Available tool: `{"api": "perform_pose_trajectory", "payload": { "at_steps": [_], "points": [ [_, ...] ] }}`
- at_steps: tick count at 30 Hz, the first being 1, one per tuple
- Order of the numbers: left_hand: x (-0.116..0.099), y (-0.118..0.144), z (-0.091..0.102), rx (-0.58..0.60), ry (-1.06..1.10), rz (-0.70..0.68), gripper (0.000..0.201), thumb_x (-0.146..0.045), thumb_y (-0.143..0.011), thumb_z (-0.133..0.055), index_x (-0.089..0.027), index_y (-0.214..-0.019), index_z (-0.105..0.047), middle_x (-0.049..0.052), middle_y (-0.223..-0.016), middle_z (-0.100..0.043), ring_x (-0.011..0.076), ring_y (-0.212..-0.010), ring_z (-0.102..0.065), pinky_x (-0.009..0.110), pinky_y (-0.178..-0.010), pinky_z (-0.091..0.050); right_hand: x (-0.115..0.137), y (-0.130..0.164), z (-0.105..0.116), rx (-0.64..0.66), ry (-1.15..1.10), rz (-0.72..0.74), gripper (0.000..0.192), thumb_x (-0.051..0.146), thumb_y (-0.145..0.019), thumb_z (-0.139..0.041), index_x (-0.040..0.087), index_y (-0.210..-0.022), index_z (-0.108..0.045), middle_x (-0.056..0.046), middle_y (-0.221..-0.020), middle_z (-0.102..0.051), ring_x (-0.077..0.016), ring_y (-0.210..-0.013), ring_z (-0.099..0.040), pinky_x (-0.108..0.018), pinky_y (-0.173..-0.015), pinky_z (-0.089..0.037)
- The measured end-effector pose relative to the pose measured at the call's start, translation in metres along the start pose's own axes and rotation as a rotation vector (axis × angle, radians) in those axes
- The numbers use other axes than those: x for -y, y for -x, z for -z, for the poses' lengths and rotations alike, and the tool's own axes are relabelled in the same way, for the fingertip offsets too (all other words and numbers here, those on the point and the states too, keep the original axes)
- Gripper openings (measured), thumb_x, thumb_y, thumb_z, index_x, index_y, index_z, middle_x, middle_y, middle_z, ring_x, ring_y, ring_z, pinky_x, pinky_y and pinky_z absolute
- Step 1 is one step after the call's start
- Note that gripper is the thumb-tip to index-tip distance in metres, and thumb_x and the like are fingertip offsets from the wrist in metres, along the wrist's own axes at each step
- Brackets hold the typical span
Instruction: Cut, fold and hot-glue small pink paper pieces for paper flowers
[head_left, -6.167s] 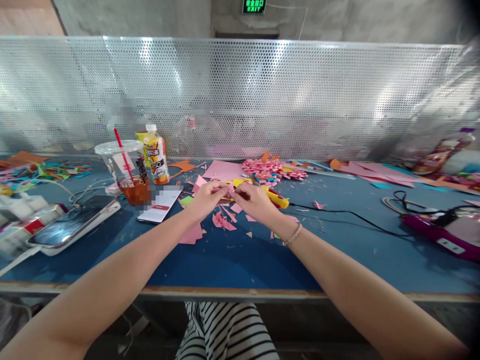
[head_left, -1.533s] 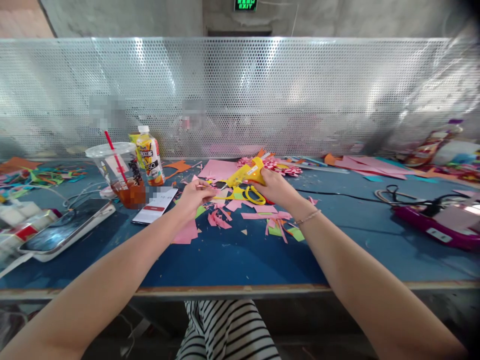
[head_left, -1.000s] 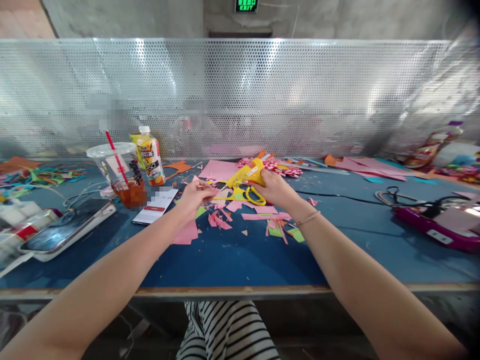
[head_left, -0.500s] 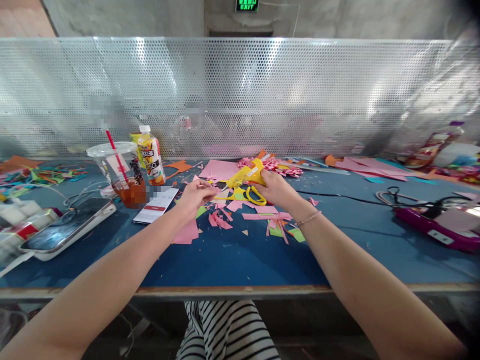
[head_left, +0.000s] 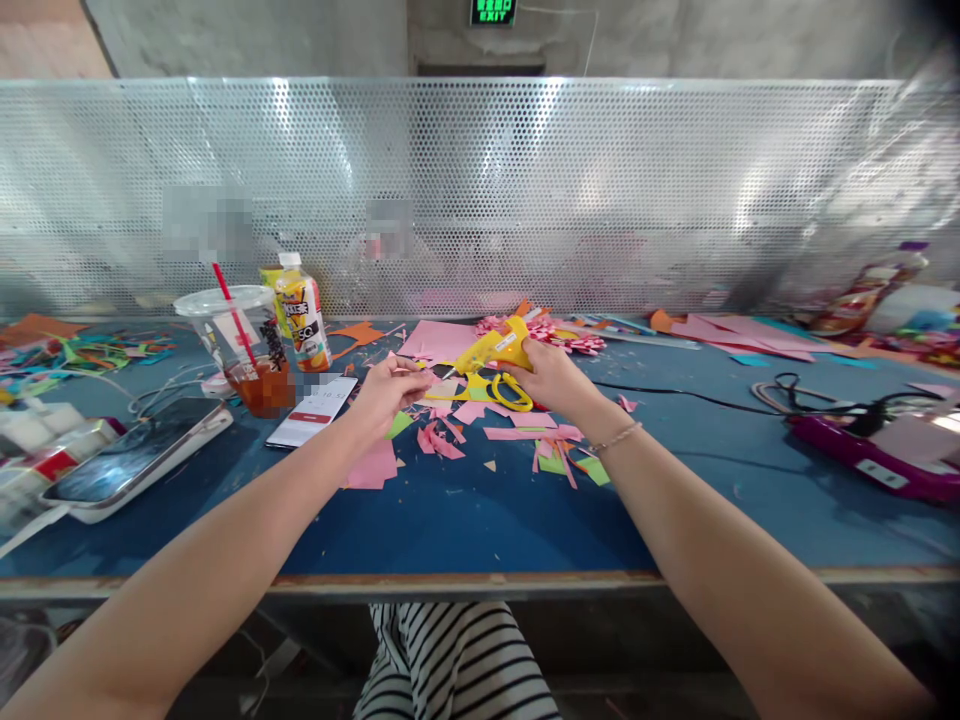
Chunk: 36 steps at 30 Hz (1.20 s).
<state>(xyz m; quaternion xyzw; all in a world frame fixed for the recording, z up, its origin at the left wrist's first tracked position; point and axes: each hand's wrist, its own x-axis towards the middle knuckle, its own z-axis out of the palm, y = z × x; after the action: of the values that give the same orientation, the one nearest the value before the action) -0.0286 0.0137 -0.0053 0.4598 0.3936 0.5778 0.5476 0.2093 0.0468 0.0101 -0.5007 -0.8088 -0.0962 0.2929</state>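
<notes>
My right hand (head_left: 551, 372) is closed around the handle of a yellow hot glue gun (head_left: 491, 347), whose nozzle points left and down. Close to that nozzle, the fingers of my left hand (head_left: 394, 390) pinch what looks like a small piece of pink paper, mostly hidden by the fingers. Yellow-handled scissors (head_left: 512, 392) lie on the table just below the glue gun. Pink paper scraps (head_left: 439, 440) surround them, and a bundle of pink paper strips (head_left: 577, 335) sits behind the right hand.
A plastic cup (head_left: 259, 385) with a red straw, a drink bottle (head_left: 306, 325) and a phone (head_left: 311, 412) stand or lie at left, with another phone (head_left: 139, 455) nearer. At right are a purple power strip (head_left: 874, 460) and cables. A perforated metal screen (head_left: 480, 180) closes the back.
Both hands stay almost in place. The glue gun has shifted very slightly, its nozzle remaining by the left fingertips.
</notes>
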Motion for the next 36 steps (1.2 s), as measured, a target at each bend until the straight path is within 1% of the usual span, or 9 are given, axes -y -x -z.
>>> {"api": "perform_pose_trajectory", "payload": {
  "at_steps": [10, 18, 20, 22, 24, 27, 29, 33, 36],
  "points": [
    [0.0, -0.001, 0.002, 0.015, -0.004, -0.024, 0.026, -0.013, -0.054, -0.073, -0.015, -0.068, -0.052, 0.002, -0.066, -0.063, 0.0111, -0.066, -0.06, 0.025, -0.065, -0.045, 0.001, 0.0, -0.001, 0.004, 0.043, -0.024, 0.025, 0.038, -0.082, -0.047, 0.013, -0.086, -0.052, -0.011, -0.079, -0.06, -0.0227, -0.076, -0.057, -0.031, -0.062, -0.04],
    [0.003, -0.004, 0.004, 0.02, -0.05, -0.071, 0.02, -0.014, -0.057, -0.071, -0.015, -0.068, -0.054, 0.0, -0.063, -0.059, 0.0082, -0.059, -0.055, 0.022, -0.057, -0.042, -0.017, 0.003, -0.019, 0.152, 0.155, -0.077, 0.024, 0.038, -0.075, -0.054, 0.015, -0.081, -0.058, -0.009, -0.074, -0.058, -0.0215, -0.074, -0.056, -0.03, -0.065, -0.04],
    [0.003, -0.004, 0.003, 0.018, -0.044, -0.062, 0.02, -0.014, -0.057, -0.07, -0.015, -0.069, -0.055, 0.001, -0.067, -0.06, 0.0094, -0.063, -0.057, 0.023, -0.06, -0.043, -0.017, 0.004, -0.019, 0.107, 0.179, -0.086, 0.019, 0.033, -0.075, -0.056, 0.015, -0.079, -0.06, -0.01, -0.077, -0.057, -0.0241, -0.081, -0.055, -0.033, -0.07, -0.04],
    [0.002, -0.004, 0.002, 0.016, -0.038, -0.059, 0.02, -0.014, -0.057, -0.07, -0.015, -0.07, -0.055, 0.002, -0.07, -0.06, 0.0106, -0.067, -0.058, 0.024, -0.063, -0.043, -0.011, 0.005, -0.016, -0.037, 0.177, -0.119, 0.02, 0.03, -0.073, -0.057, 0.012, -0.08, -0.06, -0.014, -0.083, -0.057, -0.0278, -0.09, -0.052, -0.036, -0.074, -0.04],
    [0.002, -0.003, 0.001, 0.006, -0.043, -0.062, 0.021, -0.013, -0.056, -0.071, -0.015, -0.069, -0.055, 0.002, -0.071, -0.06, 0.0108, -0.067, -0.058, 0.024, -0.063, -0.043, 0.003, 0.005, -0.013, -0.094, 0.078, -0.05, 0.02, 0.029, -0.075, -0.054, 0.011, -0.08, -0.06, -0.015, -0.087, -0.058, -0.0262, -0.09, -0.052, -0.035, -0.074, -0.04],
    [0.002, -0.002, -0.001, -0.013, -0.073, -0.062, 0.022, -0.013, -0.055, -0.071, -0.014, -0.069, -0.054, 0.002, -0.068, -0.059, 0.0103, -0.064, -0.057, 0.025, -0.063, -0.044, 0.033, 0.007, -0.012, 0.132, -0.231, 0.05, 0.021, 0.031, -0.081, -0.047, 0.015, -0.075, -0.06, -0.006, -0.07, -0.06, -0.015, -0.064, -0.053, -0.028, -0.06, -0.04],
    [0.002, -0.002, -0.001, -0.021, -0.093, -0.067, 0.021, -0.012, -0.055, -0.07, -0.014, -0.068, -0.053, 0.001, -0.065, -0.057, 0.0096, -0.062, -0.055, 0.025, -0.063, -0.044, 0.05, 0.01, -0.016, 0.305, -0.379, 0.198, 0.018, 0.031, -0.079, -0.051, 0.017, -0.075, -0.061, -0.002, -0.07, -0.061, -0.0115, -0.061, -0.052, -0.024, -0.059, -0.039],
    [0.003, -0.003, -0.001, -0.03, -0.12, -0.097, 0.022, -0.013, -0.055, -0.07, -0.014, -0.067, -0.052, -0.001, -0.062, -0.054, 0.0084, -0.059, -0.053, 0.024, -0.061, -0.043, 0.066, 0.019, -0.025, 0.515, -0.413, 0.278, 0.02, 0.036, -0.069, -0.062, 0.017, -0.074, -0.062, -0.001, -0.072, -0.061, -0.0105, -0.06, -0.052, -0.022, -0.055, -0.037],
    [0.003, -0.004, -0.002, -0.023, -0.138, -0.088, 0.02, -0.013, -0.057, -0.069, -0.013, -0.07, -0.053, 0.002, -0.068, -0.058, 0.0099, -0.063, -0.055, 0.025, -0.061, -0.044, 0.067, 0.022, -0.028, 0.545, -0.368, 0.29, 0.023, 0.038, -0.068, -0.064, 0.017, -0.079, -0.061, -0.002, -0.075, -0.061, -0.0113, -0.061, -0.052, -0.023, -0.055, -0.037]
  ]
}}
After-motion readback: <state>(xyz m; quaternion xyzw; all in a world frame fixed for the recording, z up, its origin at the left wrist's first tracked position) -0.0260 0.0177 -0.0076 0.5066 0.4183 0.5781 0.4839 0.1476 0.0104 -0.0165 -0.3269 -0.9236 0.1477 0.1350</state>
